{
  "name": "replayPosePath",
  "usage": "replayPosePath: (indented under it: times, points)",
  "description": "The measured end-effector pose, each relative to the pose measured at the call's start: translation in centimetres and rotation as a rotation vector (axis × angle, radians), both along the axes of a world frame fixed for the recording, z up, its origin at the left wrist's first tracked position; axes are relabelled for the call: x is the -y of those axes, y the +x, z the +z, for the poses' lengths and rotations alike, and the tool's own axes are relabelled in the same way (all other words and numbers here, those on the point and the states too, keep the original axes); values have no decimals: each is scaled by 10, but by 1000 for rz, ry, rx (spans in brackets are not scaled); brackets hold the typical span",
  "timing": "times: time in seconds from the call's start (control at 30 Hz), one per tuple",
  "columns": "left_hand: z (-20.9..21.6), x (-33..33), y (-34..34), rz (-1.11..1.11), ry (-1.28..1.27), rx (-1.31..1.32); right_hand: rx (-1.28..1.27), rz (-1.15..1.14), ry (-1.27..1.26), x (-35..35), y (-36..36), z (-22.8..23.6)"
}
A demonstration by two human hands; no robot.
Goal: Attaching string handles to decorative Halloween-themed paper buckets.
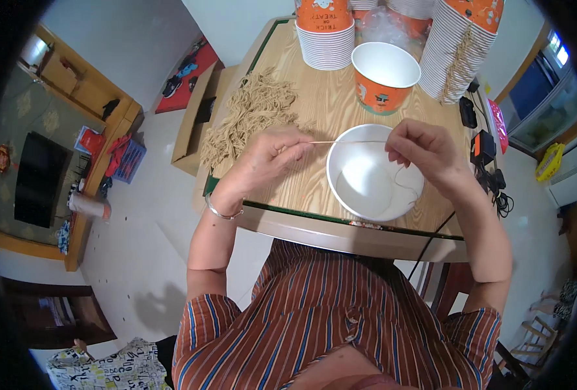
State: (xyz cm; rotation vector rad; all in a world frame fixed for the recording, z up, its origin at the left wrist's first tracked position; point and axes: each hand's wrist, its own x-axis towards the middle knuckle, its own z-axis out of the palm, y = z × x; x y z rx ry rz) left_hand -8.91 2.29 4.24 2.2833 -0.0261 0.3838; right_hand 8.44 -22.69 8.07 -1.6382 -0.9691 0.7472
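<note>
A thin beige cord (350,142) runs taut between my two hands, over the near tub. My left hand (272,155) pinches one end between thumb and fingertips. My right hand (426,151), fingers curled, grips the cord farther along, and a loose tail hangs from it across the tub. Beneath the cord sits a round white tub (347,188), its inside facing up and nothing seen in it but the tail. To the left, beside my left hand, lies a loose heap of beige cords (252,107).
Behind the tub stands an orange paper bucket (382,94) with a white inside. Nested bucket stacks rise at the back, one left (326,49) and one right (454,62) with cords draped over it. Black chargers and cables (490,172) line the table's right edge. An open cardboard box (191,127) stands left.
</note>
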Motion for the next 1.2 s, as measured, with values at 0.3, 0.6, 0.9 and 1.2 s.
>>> replayPosePath:
  times: [0.3, 0.6, 0.9, 1.2]
  points:
    - [25, 33, 16, -92, 470, 302, 343, -57, 50, -22, -35, 8]
    - [26, 49, 16, -80, 647, 326, 68, 102, 39, -43, -27, -33]
    - [27, 46, 14, -52, 599, 264, -13, 54, 29, -39, -31, -37]
    - [10, 23, 21, -38, 340, 180, 277, 3, 2, -31, -21, -41]
